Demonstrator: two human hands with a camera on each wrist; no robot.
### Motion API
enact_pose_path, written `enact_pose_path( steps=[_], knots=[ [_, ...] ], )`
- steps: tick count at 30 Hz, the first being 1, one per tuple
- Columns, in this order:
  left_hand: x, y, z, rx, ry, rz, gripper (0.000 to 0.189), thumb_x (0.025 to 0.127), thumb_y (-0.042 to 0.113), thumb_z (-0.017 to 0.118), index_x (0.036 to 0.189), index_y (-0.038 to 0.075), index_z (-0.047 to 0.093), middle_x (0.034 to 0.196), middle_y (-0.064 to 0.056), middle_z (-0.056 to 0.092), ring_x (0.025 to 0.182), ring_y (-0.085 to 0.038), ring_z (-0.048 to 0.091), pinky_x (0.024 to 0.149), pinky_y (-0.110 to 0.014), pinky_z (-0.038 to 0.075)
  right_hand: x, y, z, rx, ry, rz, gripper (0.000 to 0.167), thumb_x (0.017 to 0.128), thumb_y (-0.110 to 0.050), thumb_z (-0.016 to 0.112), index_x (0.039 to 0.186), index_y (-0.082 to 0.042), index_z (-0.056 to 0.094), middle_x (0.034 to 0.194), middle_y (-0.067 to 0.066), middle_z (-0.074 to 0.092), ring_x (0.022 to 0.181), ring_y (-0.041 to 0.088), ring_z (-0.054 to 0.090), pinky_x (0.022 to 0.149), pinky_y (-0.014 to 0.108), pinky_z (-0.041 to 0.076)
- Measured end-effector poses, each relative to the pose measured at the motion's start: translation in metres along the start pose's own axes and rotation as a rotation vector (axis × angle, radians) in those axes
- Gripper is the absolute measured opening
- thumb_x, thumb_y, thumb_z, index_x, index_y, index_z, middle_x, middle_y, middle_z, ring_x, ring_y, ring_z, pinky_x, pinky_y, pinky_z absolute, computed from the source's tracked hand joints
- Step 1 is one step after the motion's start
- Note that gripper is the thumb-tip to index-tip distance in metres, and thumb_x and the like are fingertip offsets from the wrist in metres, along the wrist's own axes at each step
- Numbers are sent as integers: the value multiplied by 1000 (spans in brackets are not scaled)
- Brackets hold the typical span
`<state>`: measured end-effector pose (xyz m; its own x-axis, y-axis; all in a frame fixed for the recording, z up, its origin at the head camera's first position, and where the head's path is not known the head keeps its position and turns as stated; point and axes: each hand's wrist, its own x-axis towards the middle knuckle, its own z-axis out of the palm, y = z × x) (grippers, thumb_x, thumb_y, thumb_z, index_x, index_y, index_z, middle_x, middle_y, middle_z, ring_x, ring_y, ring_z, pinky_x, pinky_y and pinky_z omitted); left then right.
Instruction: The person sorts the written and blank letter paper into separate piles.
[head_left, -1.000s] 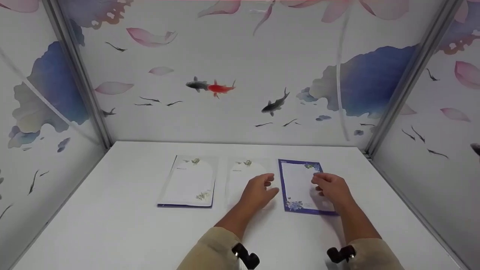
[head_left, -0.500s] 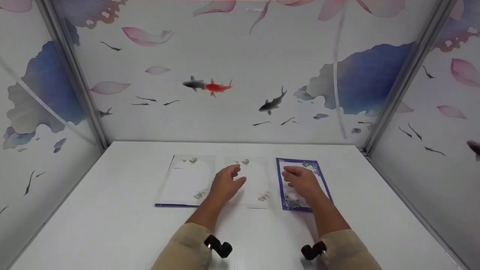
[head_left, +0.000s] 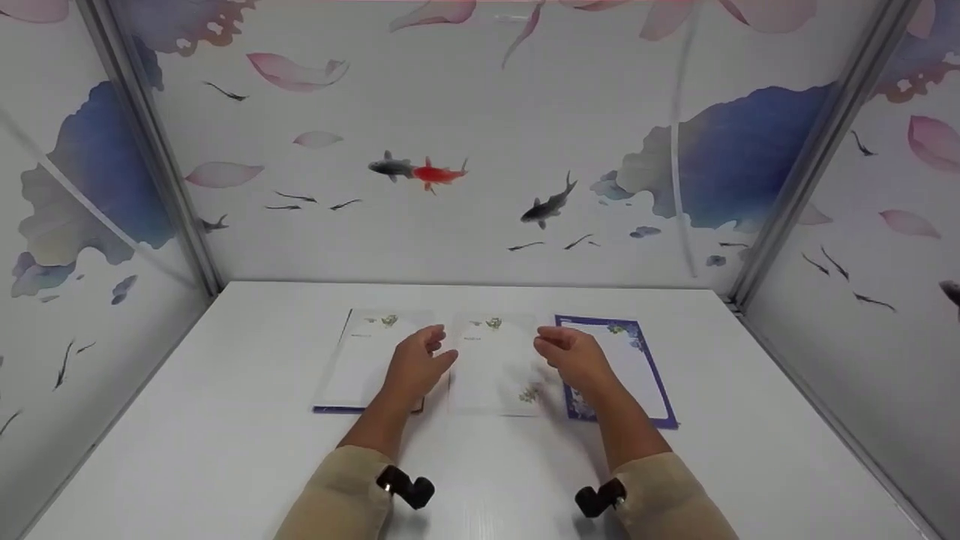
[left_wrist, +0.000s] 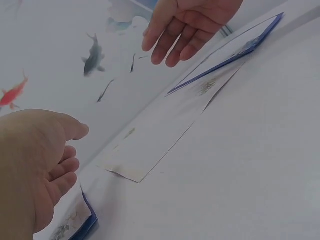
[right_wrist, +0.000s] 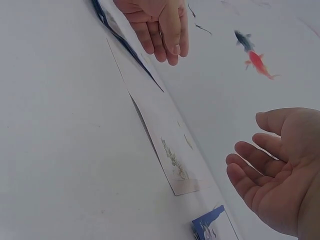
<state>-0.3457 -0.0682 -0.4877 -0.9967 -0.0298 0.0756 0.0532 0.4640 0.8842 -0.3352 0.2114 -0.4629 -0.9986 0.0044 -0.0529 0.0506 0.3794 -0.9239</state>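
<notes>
Three paper items lie in a row on a white table. On the left is a white sheet with green floral corners [head_left: 349, 375], a blue edge showing beneath it. In the middle lies a thin pale floral sheet [head_left: 487, 375], its near edge slightly lifted in the right wrist view. To the right is a blue-bordered sheet of stationery [head_left: 646, 375] with flowers in its corners. My left hand [head_left: 412, 367] hovers over the right side of the left sheet, fingers relaxed. My right hand [head_left: 581, 364] is above the left edge of the blue-bordered sheet, fingers loosely bent. Neither hand holds anything.
The white table [head_left: 225, 465] reaches back to a white wall [head_left: 480, 240] printed with fish, petals and blue shapes. Grey metal posts [head_left: 150, 150] stand at both back corners, where side panels join. Small black devices [head_left: 405, 487] are fixed at both sleeve cuffs.
Both hands have moved left: the left from the middle sheet to the left sheet's edge, the right from the blue-bordered sheet's right side to its left edge. The papers stay in place.
</notes>
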Motion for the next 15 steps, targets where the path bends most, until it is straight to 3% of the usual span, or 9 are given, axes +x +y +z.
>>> enact_pose_path(
  steps=[5,11,15],
  knots=[
    [-4,0,1,25,-62,3,64,98,29,78,156,14,55,159,-10,58,148,-32,56,123,-51,47,-1,4,1,-124,-24,-5,51,103,-37,71,150,-19,62,150,7,66,143,32,60,123,53,47],
    [-9,0,4,174,-208,66,71,96,38,80,158,16,53,168,-11,47,158,-34,43,129,-54,37,-6,9,5,-333,-108,21,63,99,-43,77,156,-27,57,162,7,56,155,36,47,127,62,38],
    [-11,0,5,287,-309,99,76,94,46,80,159,16,52,170,-8,44,162,-32,37,133,-54,30,-10,10,9,-422,-166,7,63,94,-39,83,152,-28,61,158,6,61,153,34,51,127,61,38]
  ],
)
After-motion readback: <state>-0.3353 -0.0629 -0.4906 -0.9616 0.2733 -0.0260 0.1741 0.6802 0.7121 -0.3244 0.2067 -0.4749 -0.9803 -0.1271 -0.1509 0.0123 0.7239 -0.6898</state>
